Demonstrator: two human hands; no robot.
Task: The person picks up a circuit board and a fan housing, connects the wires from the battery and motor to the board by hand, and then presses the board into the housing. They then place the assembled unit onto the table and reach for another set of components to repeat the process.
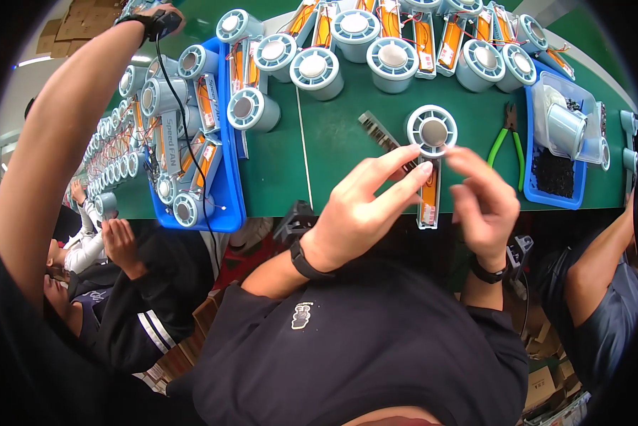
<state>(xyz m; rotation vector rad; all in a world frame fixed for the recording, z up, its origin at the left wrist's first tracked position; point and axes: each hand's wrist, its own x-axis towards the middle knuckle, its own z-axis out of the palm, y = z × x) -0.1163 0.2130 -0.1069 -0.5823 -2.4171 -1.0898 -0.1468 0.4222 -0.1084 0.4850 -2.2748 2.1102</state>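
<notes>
A light blue handheld fan [433,122] lies on the green table, its round grille up and its open handle with an orange battery toward me. My left hand [365,206] pinches at the fan's neck with thumb and forefinger. My right hand [484,206] is at the fan's right side, forefinger reaching toward the grille's lower edge; its fingers are smeared by motion. A dark perforated strip, apparently a circuit board panel [378,130], lies slantwise left of the fan, its lower end behind my left fingers.
Several fan units [392,64] with open handles line the table's far side. A blue bin [237,192] of fans stands left. Green-handled cutters [508,145] and a blue tray [578,195] with small black parts lie right. Another person's arm [56,128] reaches across the left; co-workers sit at both sides.
</notes>
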